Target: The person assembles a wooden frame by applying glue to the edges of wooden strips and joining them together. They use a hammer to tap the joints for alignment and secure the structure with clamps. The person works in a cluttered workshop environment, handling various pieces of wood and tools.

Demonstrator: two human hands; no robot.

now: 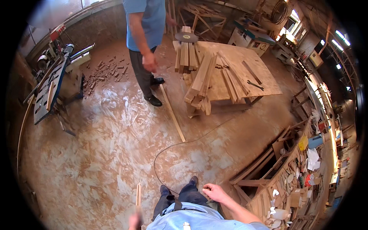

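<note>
My left hand (135, 220), blurred at the lower edge, is closed on a narrow wooden strip (138, 195) that points up and away from me. A line runs along the strip's length, so whether it is one piece or two I cannot tell. My right hand (216, 193) hangs beside my right thigh with its fingers curled in, and no object shows in it. Ahead on the dusty floor lies a long wooden batten (172, 114), its far end by the shoes of another person (145, 32) in a blue shirt.
A wooden table (266, 89) bears stacked timber (203, 78), a wrench (255, 85) and a round saw blade (186, 37). A cable (155, 159) crosses the floor to my feet. At left stands a woodworking machine (49, 96) near scattered offcuts (103, 73). A cluttered bench (285, 180) runs along the right.
</note>
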